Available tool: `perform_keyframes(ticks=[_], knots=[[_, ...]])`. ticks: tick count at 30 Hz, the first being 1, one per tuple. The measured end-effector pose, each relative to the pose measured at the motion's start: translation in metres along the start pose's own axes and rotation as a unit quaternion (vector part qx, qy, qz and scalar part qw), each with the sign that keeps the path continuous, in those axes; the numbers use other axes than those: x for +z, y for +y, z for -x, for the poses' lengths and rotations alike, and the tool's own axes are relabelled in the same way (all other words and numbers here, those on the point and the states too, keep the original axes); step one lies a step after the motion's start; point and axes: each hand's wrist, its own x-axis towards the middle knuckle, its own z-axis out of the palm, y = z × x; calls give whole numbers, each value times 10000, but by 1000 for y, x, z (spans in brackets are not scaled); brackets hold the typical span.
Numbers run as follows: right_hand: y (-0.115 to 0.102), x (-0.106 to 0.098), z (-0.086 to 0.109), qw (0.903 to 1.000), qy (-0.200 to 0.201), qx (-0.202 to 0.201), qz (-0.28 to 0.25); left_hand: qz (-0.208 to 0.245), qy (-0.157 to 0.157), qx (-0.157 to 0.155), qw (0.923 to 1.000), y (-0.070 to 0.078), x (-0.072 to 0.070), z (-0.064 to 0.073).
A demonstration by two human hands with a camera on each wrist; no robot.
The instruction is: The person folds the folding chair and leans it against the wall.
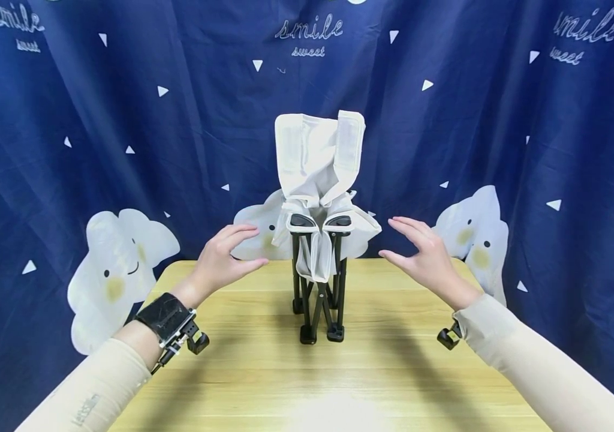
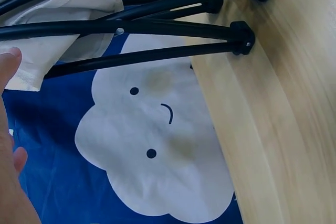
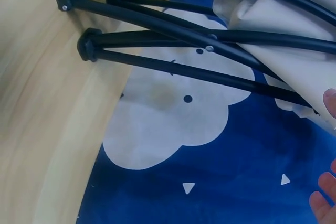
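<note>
Though wrist views crop both hands [image 1: 220,255] [image 1: 426,257], the head's shows fingers [image 1: 242,228] parted, empty, flanking a frame [image 1: 337,222].

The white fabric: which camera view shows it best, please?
The head view: the white fabric shows there from top to bottom. Each wrist view shows only part, cut off at the edge, partly behind black legs.

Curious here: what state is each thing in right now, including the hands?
Black folding frame: folded narrow, standing upright, feet on the table.
White fabric: bunched up, creased, attached to the frame.
Left hand: open, thumb apart from fingers, holding nothing.
Right hand: open, thumb apart from fingers, holding nothing.
Right sleeve: reaching the wrist.
Blue curtain: hanging in folds.
</note>
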Motion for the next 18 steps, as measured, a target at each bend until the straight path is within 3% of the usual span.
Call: perform_keyframes(ticks=[9, 18], knots=[[3, 4, 9, 9999, 99, 30, -58, 45, 126, -35, 9999, -2, 9, 9], [4, 6, 17, 9998, 60, 187, -52, 189, 81, -306, 9993, -2, 14, 18]])
